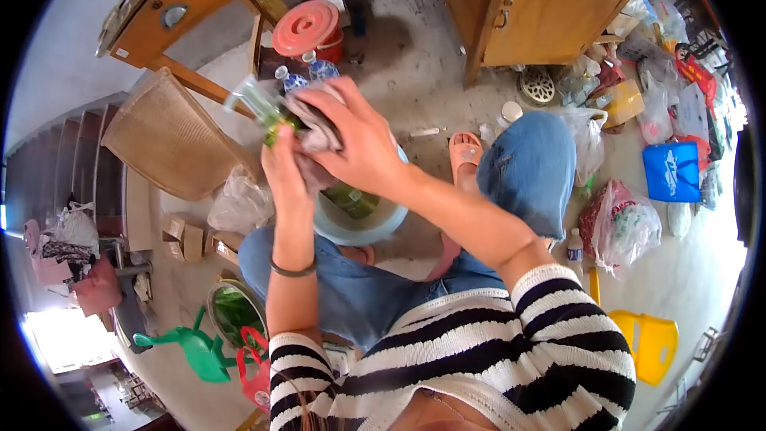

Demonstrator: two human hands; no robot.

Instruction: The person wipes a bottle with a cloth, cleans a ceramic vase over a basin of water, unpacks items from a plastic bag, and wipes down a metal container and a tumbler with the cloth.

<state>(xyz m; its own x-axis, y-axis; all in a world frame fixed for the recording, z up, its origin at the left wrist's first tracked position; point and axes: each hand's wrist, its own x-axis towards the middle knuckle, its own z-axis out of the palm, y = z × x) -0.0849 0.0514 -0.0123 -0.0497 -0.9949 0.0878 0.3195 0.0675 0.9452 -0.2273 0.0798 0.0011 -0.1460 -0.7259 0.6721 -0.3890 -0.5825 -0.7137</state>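
Observation:
In the head view, my left hand point(285, 168) is closed round a clear and green glass vessel point(257, 101), its pale end tilted up to the left. My right hand point(359, 140) presses a crumpled greyish-pink cloth point(321, 124) against the vessel; hand and cloth hide much of its body. Below both hands, between my legs, stands a light blue basin point(391, 227) with something green point(351, 201) in it. Just beyond the vessel are two blue-and-white bottles point(322, 68), standing on the floor.
A red lidded bucket point(306, 28) stands beyond the bottles, near a wooden desk point(207, 4). A wicker chair point(171, 136) is at left, a wooden cabinet point(550, 8) ahead right. A green watering can point(203, 351), plastic bags point(626, 227) and a yellow dustpan point(650, 347) surround me.

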